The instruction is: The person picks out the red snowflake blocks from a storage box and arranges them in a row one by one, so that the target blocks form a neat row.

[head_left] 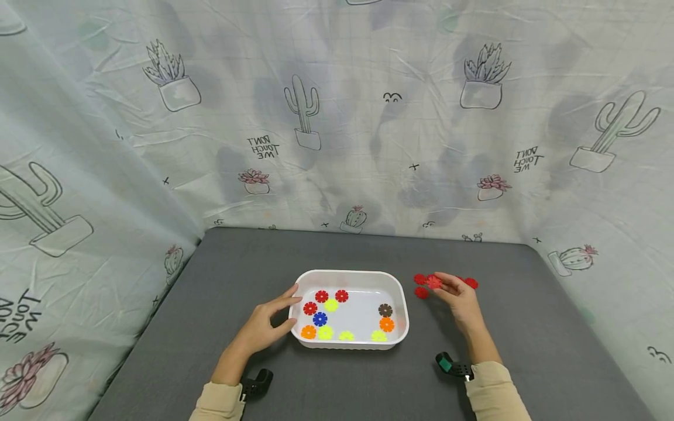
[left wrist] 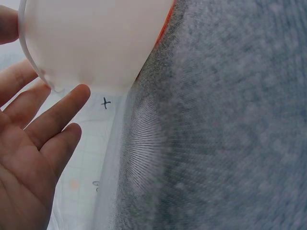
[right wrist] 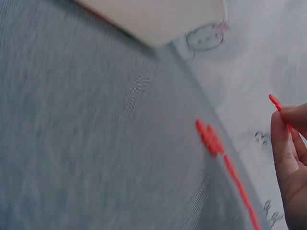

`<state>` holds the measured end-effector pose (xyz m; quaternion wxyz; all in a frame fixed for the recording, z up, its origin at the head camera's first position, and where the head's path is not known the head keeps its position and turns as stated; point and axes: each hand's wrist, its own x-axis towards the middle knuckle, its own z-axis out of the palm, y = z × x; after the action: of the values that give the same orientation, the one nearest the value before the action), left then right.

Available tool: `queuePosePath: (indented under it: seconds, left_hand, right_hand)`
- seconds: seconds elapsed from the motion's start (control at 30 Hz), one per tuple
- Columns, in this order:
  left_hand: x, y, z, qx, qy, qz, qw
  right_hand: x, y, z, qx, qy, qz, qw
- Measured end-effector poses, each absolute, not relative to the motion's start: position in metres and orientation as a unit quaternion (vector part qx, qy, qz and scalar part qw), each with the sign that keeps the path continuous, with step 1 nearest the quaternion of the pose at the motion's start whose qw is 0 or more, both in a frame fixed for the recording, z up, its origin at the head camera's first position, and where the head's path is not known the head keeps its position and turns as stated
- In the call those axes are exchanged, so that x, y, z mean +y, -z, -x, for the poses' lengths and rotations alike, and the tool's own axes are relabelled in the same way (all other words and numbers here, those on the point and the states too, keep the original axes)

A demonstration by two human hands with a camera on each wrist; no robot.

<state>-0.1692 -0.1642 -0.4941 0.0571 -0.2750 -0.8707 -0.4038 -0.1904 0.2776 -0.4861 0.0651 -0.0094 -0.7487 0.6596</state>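
My left hand [head_left: 263, 327] rests at the left end of a white plastic tray [head_left: 351, 346], thumb and fingertips touching its rim and fingers fairly straight. In the left wrist view, fingers of that hand [left wrist: 29, 148] lie against the tray's pale wall [left wrist: 91, 48]. To the right of the tray, my right hand [head_left: 463, 304] pinches a red notched disc [head_left: 433, 282] between thumb and fingertips. The right wrist view has this disc [right wrist: 274, 101] edge-on, raised off the table. Several red discs [head_left: 420, 292] lie around and beneath that hand, some partly hidden.
Inside the tray are several notched discs: red [head_left: 322, 296], yellow [head_left: 326, 332], orange [head_left: 387, 324], one blue [head_left: 319, 318] and one brown [head_left: 385, 310]. A grey cloth covers the table [head_left: 337, 386]. A printed curtain [head_left: 337, 117] hangs behind and at both sides.
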Motion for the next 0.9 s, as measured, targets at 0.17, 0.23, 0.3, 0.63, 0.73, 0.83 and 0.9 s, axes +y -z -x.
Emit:
queuePosePath:
  seconds: [0.17,0.23,0.3,0.63,0.73,0.83,0.9]
  left_hand:
    - [-0.162,0.491,0.165,-0.872,0.412,0.259,0.056]
    - [-0.159,0.485,0.162,-0.870,0.416,0.257,0.055]
    - [-0.157,0.476,0.158,-0.870,0.418,0.257,0.052]
    - [-0.153,0.460,0.152,-0.867,0.423,0.257,0.048]
    - [-0.153,0.461,0.152,-0.869,0.423,0.254,0.048]
    - [-0.153,0.461,0.152,-0.870,0.420,0.254,0.048]
    - [-0.153,0.461,0.153,-0.870,0.418,0.257,0.048]
  right_hand:
    - [0.285,0.498,0.191,-0.781,-0.620,0.057,0.046]
    - [0.287,0.503,0.191,-0.796,-0.600,0.072,0.037]
    - [0.289,0.506,0.192,-0.810,-0.581,0.082,0.028]
    - [0.295,0.520,0.196,-0.846,-0.526,0.083,0.023]
    - [0.295,0.520,0.197,-0.857,-0.510,0.075,0.030]
    - [0.294,0.520,0.198,-0.869,-0.488,0.067,0.040]
    - [0.293,0.520,0.199,-0.879,-0.470,0.066,0.049]
